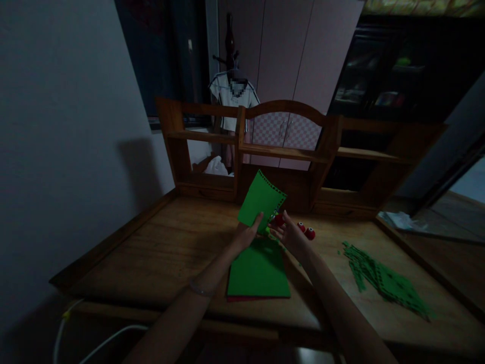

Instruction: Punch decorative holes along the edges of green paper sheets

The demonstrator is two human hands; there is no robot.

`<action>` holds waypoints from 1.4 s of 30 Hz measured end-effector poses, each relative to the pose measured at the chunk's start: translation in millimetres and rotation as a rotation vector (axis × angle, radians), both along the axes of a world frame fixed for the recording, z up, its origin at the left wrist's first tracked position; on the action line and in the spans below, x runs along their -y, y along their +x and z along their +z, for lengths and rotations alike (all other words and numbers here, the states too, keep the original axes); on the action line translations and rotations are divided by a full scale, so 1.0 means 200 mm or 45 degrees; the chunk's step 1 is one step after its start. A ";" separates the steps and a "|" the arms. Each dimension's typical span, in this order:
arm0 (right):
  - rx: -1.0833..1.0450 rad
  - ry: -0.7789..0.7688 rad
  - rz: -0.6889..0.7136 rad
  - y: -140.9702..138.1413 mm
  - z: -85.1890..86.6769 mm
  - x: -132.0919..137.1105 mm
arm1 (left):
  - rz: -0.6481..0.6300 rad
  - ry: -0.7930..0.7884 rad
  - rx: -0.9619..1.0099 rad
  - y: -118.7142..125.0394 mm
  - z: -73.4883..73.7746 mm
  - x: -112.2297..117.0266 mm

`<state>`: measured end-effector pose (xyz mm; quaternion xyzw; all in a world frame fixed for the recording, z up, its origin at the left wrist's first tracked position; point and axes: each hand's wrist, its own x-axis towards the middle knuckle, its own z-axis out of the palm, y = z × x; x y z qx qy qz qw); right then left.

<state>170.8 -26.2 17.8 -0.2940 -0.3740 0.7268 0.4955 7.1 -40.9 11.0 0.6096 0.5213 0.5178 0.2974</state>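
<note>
My left hand [248,233] pinches the lower edge of a green paper sheet [260,199] and holds it up above the wooden desk [159,253]; the sheet's right edge is punched with small holes. My right hand [291,233] is closed around a small red punch [278,220] at the sheet's lower right corner. Under both hands a stack of green sheets [258,270] lies flat on the desk, with a red sheet edge showing beneath it.
Two small red punches [306,230] lie just right of my right hand. A pile of green paper strips [382,278] spreads over the desk's right side. A wooden shelf unit [280,146] stands along the back edge. White cables [76,333] hang at lower left.
</note>
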 end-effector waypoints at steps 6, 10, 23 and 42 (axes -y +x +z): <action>-0.025 -0.001 -0.022 0.01 -0.01 -0.01 | 0.026 0.005 0.025 0.01 -0.01 0.00; -0.008 0.003 -0.044 0.02 -0.01 0.00 | 0.040 0.004 0.041 0.01 -0.02 -0.01; 0.014 -0.056 -0.037 0.05 0.02 0.00 | 0.036 0.032 0.069 0.00 -0.01 0.00; 0.019 0.012 -0.010 0.05 0.03 0.02 | 0.007 -0.047 0.067 -0.01 -0.01 -0.01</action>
